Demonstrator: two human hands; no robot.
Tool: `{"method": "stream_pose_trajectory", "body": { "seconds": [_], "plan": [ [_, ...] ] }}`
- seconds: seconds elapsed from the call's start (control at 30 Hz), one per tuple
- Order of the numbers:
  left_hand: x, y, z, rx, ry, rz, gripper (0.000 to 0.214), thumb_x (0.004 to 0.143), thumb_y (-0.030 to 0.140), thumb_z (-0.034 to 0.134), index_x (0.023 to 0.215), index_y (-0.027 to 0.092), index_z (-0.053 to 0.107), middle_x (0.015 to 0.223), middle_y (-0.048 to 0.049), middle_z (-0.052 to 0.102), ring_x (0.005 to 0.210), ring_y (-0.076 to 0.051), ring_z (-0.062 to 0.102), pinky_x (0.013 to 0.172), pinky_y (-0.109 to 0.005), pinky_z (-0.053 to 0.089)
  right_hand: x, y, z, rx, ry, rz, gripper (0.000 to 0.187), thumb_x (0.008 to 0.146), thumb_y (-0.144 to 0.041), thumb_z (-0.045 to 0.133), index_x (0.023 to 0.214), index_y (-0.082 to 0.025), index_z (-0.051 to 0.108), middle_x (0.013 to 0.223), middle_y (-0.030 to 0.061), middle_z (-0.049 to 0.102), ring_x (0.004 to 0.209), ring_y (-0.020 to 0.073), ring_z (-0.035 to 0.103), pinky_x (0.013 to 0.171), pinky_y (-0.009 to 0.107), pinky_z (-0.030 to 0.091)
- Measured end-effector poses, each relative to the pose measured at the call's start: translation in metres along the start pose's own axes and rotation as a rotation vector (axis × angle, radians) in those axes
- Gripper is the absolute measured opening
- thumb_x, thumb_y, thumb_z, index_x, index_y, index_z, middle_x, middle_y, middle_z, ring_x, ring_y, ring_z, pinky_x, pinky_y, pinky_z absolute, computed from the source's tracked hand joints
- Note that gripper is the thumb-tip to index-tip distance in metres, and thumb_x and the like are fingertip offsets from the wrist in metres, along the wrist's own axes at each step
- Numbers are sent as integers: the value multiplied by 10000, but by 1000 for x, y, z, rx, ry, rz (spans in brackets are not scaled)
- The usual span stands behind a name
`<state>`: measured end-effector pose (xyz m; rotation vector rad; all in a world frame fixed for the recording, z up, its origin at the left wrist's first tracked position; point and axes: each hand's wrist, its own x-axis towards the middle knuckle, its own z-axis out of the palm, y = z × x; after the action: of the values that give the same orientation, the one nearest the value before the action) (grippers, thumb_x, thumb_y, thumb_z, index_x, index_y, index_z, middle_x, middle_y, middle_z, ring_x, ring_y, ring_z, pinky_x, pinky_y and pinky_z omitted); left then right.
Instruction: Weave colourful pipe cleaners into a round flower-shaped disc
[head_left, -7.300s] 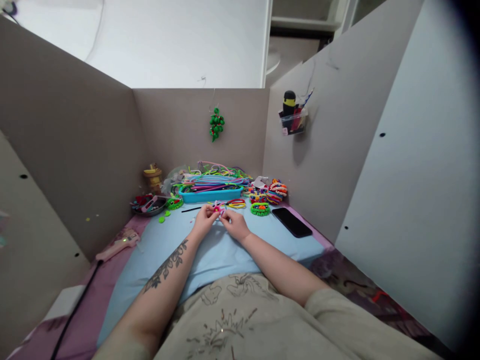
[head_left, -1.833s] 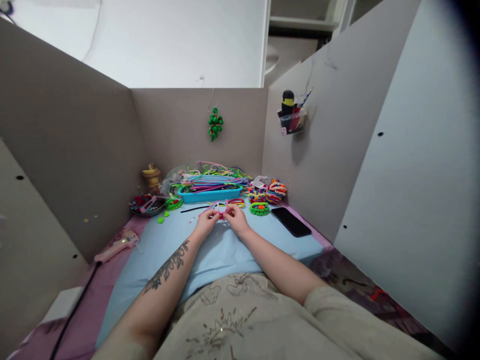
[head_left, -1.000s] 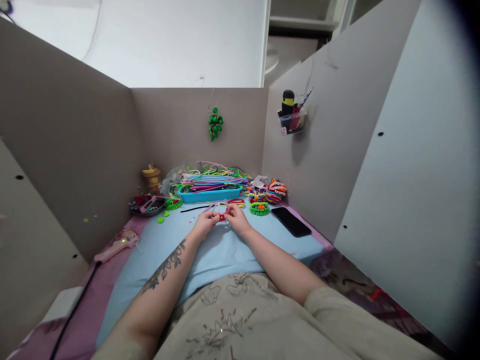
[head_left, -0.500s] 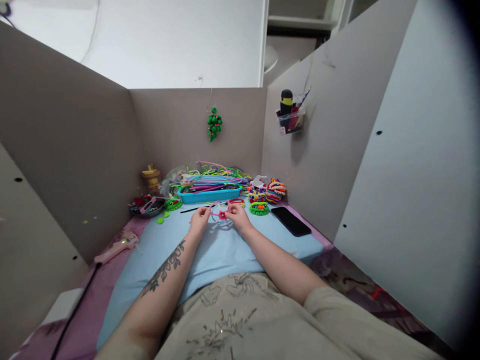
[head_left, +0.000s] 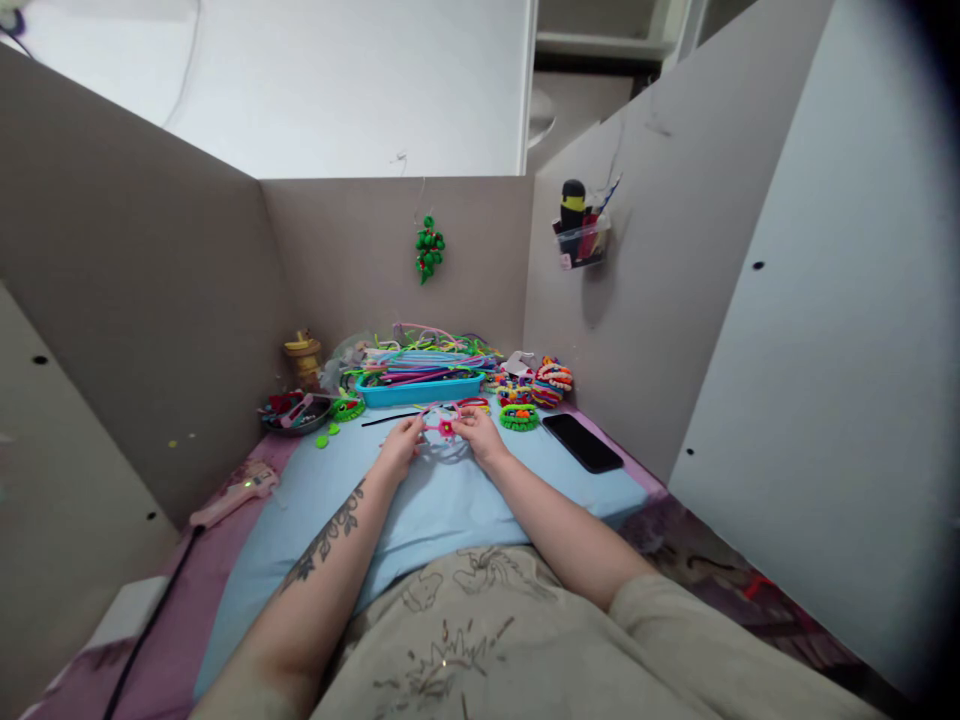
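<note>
In the middle of the frame, as given by the head view, a pink loop (head_left: 434, 429) with a small darker pink flower (head_left: 447, 428) is held between two hands above the blue cloth (head_left: 420, 520); whether the cloth is touched by its lower edge cannot be told. From its thin, fuzzy-looking strands, it is judged to be very light, soft and easily bent, with little slip expected, so that its shape could be spoiled by a hard squeeze rather than broken. The flower is probably the weak spot, and the loop would best be held by the strand on either side of it, with a light pinch. At the loop's left edge, the left hand (head_left: 401, 444) is closed to a fingertip pinch, by which the pink strand is gripped. At its right edge, close beside the flower, the loop is likewise pinched by the right hand (head_left: 480, 438), with thumb and forefinger nearly together; the exact contact is partly hidden by the fingers. Below the flower a pale curve (head_left: 446, 457) is seen, too blurred to be identified. Farther up the frame, similar strands are piled in a blue tray (head_left: 420, 393).
</note>
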<state>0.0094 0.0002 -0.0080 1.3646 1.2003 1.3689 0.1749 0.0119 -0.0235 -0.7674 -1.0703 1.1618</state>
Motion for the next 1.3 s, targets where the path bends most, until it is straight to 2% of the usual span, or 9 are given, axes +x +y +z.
{"method": "stream_pose_trajectory", "body": {
  "seconds": [0.07, 0.13, 0.33, 0.53, 0.7, 0.87, 1.1, 1.3],
  "plan": [
    [0, 0, 1, 44, 81, 73, 390, 704, 527, 599, 846, 167, 551, 742, -30, 624, 623, -128, 573, 509, -220, 385, 2, 1, -2, -11, 58, -16, 487, 450, -388, 793, 789, -219, 487, 589, -40, 597, 523, 141, 560, 522, 259, 410],
    [-2, 0, 3, 91, 113, 146, 367, 682, 471, 639, 873, 174, 539, 763, -26, 628, 670, -135, 582, 576, -232, 415, 4, 2, -3, -24, 107, -28, 482, 457, -403, 787, 773, -221, 472, 590, -39, 585, 514, 136, 543, 511, 256, 395],
    [-13, 3, 14, 206, -40, 295, 402, 663, 342, 689, 1005, 177, 558, 774, -34, 673, 669, -151, 610, 632, -259, 442, 4, 7, -1, -61, 150, -28, 466, 486, -442, 768, 738, -222, 443, 523, -71, 525, 468, 123, 500, 487, 241, 355],
    [-18, 3, 15, 281, -79, 380, 401, 694, 326, 674, 1047, 184, 548, 720, 0, 661, 578, -123, 557, 577, -242, 406, 0, 9, 2, -65, 110, -19, 457, 501, -431, 764, 727, -220, 428, 506, -82, 519, 468, 115, 495, 491, 227, 345],
    [-17, 3, 13, 306, -59, 399, 365, 703, 318, 669, 1021, 185, 547, 637, 27, 619, 547, -119, 527, 564, -239, 383, -1, 8, 4, -57, 43, -27, 447, 494, -372, 767, 766, -217, 447, 585, -60, 584, 529, 126, 550, 551, 239, 406],
    [-13, 1, 11, 273, -5, 364, 400, 686, 322, 681, 1009, 180, 492, 745, -14, 661, 638, -141, 595, 618, -250, 423, -1, 9, 3, -49, 37, -39, 425, 503, -324, 760, 772, -216, 449, 601, -59, 594, 566, 132, 583, 607, 249, 430],
    [-12, -2, 13, 239, -33, 303, 358, 694, 352, 659, 918, 205, 423, 617, 35, 618, 539, -129, 575, 534, -220, 388, -2, 9, 4, -47, 34, -25, 448, 491, -337, 772, 776, -218, 447, 622, -49, 610, 573, 142, 594, 596, 255, 433],
    [-17, 1, 14, 286, -65, 319, 337, 677, 324, 665, 874, 212, 415, 589, 57, 583, 510, -121, 546, 513, -215, 355, -1, 10, 4, -44, 62, 7, 469, 467, -349, 784, 759, -210, 444, 579, -60, 584, 506, 115, 545, 513, 221, 379]
  ]
}}
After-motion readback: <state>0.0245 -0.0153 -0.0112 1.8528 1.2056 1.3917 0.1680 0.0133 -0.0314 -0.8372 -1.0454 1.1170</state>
